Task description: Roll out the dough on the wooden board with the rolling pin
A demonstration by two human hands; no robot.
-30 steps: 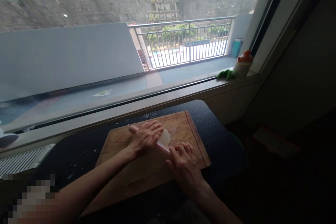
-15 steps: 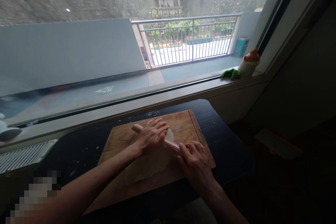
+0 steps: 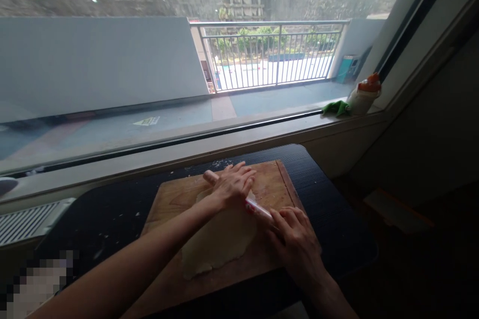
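Across a sheet of pale dough (image 3: pixel 219 241) lies a slanted rolling pin (image 3: pixel 260 211) with a red mark near its middle. My left hand (image 3: pixel 234 187) rests on the pin's upper part, palm down and fingers stretched out flat. Lower along it, my right hand (image 3: pixel 297 239) has its fingers bent over the other end, closed around it. The dough is spread on a wooden cutting board (image 3: pixel 168 199), and its near edge is ragged. My left hand and forearm hide part of the dough and pin.
The board sits on a dark table (image 3: pixel 322 199) dusted with white specks. Behind it runs a window sill (image 3: pixel 224 139) with a green cloth (image 3: pixel 337 108) and an orange-topped bottle (image 3: pixel 366 94). A slatted white vent (image 3: pixel 33 222) is at the left.
Both hands and the rolling pin have shifted to the right over the board. More of the dough shows on the near side. The view has also moved slightly.
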